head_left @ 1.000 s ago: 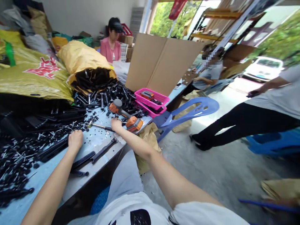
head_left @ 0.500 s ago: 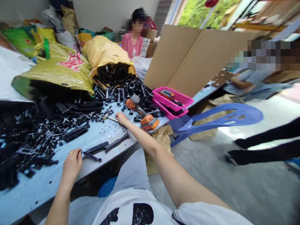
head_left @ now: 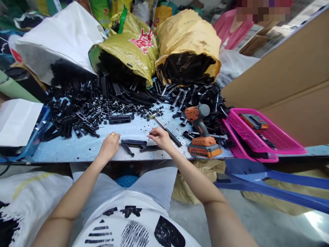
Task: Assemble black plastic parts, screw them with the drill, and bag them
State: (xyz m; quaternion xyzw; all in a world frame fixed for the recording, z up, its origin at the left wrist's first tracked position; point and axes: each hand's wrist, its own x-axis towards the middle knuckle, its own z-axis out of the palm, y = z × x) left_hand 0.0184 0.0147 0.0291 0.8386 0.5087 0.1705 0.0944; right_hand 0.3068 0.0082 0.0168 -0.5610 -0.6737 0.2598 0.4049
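My left hand (head_left: 110,145) is closed, fingertips at the left end of a black hinged metal part (head_left: 133,141), which lies near the table's front edge with a short arm (head_left: 128,149) swung out. At its other end, my right hand (head_left: 160,138) pinches its fingers together; whatever is between them is too small to name. A second dark bar (head_left: 149,148) lies partly under the right hand. Just beyond that hand rests a hammer (head_left: 172,136), its head pointing away to the left. An orange and grey cordless drill (head_left: 202,132) stands on its battery to the right.
Small black parts and screws (head_left: 102,109) are heaped along the table (head_left: 59,151). Behind lie a white sack (head_left: 66,37), a green-yellow sack (head_left: 128,48) and a yellow sack (head_left: 190,37). Pink baskets (head_left: 285,140), cardboard (head_left: 282,85) and a blue chair (head_left: 246,175) are rightward. A person in pink sits behind.
The view has swung left to face the table. My right hand has moved from beside the hammer to the right end of the black hinged part; my left hand stays at its left end.
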